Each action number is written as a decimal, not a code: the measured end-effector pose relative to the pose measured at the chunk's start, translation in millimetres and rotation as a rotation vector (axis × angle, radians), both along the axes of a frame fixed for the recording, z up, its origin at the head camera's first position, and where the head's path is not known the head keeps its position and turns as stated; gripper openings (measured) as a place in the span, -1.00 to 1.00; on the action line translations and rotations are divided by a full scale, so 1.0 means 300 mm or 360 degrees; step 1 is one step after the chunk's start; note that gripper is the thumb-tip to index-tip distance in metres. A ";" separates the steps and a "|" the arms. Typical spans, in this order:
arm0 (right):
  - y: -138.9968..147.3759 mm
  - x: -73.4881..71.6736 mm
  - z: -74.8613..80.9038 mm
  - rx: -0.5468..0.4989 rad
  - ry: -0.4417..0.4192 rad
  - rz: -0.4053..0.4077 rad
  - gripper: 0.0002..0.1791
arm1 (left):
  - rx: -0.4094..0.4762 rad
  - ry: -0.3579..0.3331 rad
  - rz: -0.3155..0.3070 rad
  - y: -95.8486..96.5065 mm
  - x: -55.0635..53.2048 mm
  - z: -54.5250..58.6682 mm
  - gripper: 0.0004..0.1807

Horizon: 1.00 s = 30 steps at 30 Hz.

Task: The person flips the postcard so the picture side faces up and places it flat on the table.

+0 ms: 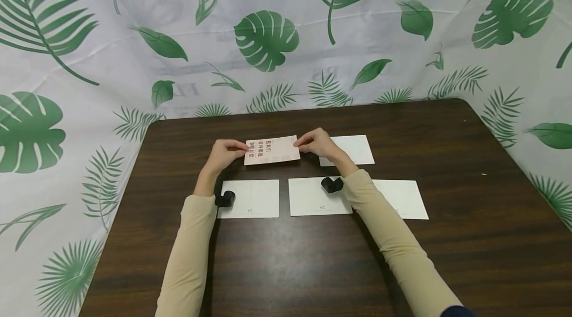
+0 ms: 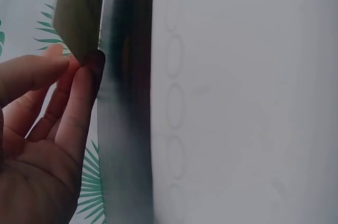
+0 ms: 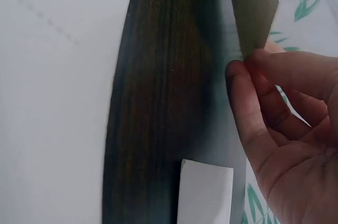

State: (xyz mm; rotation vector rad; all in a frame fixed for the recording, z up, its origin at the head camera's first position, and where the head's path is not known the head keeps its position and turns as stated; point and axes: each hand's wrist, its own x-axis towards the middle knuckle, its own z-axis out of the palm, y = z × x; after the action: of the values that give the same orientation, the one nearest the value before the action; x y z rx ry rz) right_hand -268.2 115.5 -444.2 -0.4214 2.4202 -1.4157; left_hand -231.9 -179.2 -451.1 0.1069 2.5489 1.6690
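Left hand (image 1: 222,154) and right hand (image 1: 319,142) in fingertip pinch

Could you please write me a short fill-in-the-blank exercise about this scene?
1. In the head view, the bare left hand pinches the left end of the pale pink rectangular paper card with red print, while the bare right hand pinches its ____ end.
2. The nearer row of white rectangular paper cards on the dark brown wooden table contains ____ cards.
3. The leaves printed on the white fabric backdrop are coloured ____.

Missing words: right; three; green.
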 end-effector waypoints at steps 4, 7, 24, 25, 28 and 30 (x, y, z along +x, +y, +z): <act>-0.004 0.003 0.004 0.0047 -0.0032 0.0042 -0.82 | -0.0061 0.0010 0.0003 0.006 0.002 0.007 -0.84; -0.008 0.005 0.007 0.0069 -0.0048 0.0051 -0.82 | -0.0154 0.0044 -0.0006 0.014 0.005 0.014 -0.85; -0.035 0.010 0.005 0.0123 -0.0045 -0.0133 -0.83 | -0.0500 0.0266 -0.0155 0.043 0.008 0.030 -0.75; -0.036 0.011 0.007 0.0126 -0.0052 -0.0140 -0.83 | -0.0519 0.0274 -0.0165 0.046 0.008 0.032 -0.75; -0.042 0.013 0.011 0.0151 -0.0057 -0.0152 -0.84 | -0.0566 0.0313 -0.0192 0.048 0.005 0.027 -0.74; -0.046 0.013 0.012 0.0181 -0.0051 -0.0159 -0.84 | -0.0597 0.0327 -0.0203 0.048 0.003 0.023 -0.73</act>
State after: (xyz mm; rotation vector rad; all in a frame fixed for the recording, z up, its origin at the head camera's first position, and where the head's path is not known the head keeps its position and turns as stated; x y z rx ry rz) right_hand -264.3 101.8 -440.6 -0.2520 2.5120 -1.3047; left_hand -231.0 -164.7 -444.4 0.4203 2.8838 1.1658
